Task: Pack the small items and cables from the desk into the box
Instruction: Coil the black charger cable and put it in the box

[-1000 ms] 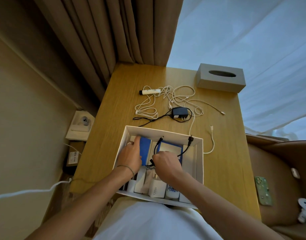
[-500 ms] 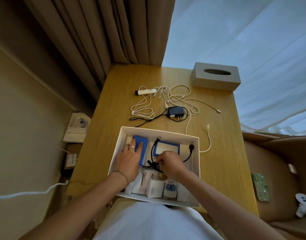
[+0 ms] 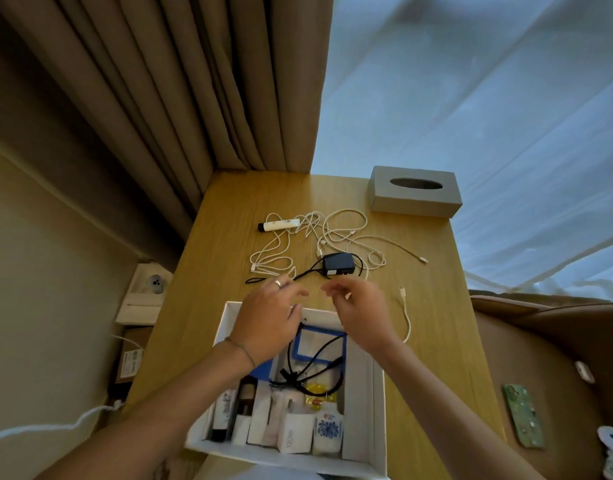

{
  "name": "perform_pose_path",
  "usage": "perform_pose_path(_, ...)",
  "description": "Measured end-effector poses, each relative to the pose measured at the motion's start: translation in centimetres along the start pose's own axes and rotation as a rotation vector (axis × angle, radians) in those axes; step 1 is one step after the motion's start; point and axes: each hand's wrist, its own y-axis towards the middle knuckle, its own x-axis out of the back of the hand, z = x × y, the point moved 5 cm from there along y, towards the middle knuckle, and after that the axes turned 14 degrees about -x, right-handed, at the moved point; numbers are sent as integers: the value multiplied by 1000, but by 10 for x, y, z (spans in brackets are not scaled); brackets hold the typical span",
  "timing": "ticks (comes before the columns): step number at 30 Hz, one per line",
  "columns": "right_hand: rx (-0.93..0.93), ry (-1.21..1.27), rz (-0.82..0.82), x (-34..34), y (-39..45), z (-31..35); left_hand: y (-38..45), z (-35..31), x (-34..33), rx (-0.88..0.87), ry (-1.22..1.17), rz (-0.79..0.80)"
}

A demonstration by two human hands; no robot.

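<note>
- While both hands hover above the far edge of the white box (image 3: 379, 410), I see the left hand (image 3: 268, 323) with fingers loose and straight, holding nothing.
- My right hand (image 3: 362, 310) has its fingers relaxed and slightly bent, also empty.
- Inside the box lie a black cable (image 3: 306, 372), a blue-framed card (image 3: 320, 344) and upright small packets along the near wall.
- Beyond the hands, on the wooden surface (image 3: 433, 358), sits a dark power adapter (image 3: 339, 264) amid tangled white cables (image 3: 336, 237).
- A white tube (image 3: 280, 225) lies at the far side of the tangle.
- A grey tissue box (image 3: 415, 192) stands at the far right corner.
</note>
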Motion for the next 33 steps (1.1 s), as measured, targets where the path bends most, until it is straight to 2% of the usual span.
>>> perform_pose_path(7,-269,92,-62,28,60,-42,88,30,-49,60,46,244)
perform_pose_path(15,-353,151,-16,31,78,-86,149,50,-122,98,212,439)
perform_pose_path(22,-408,247,68,37,74,-116,177,64,-167,-38,482,649)
perform_pose_path(25,-420,273,85,38,72,-125,180,70,-174,-41,457,635)
perform_pose_path(33,-366,310,121,46,70,-108,159,76,-134,52,53,425)
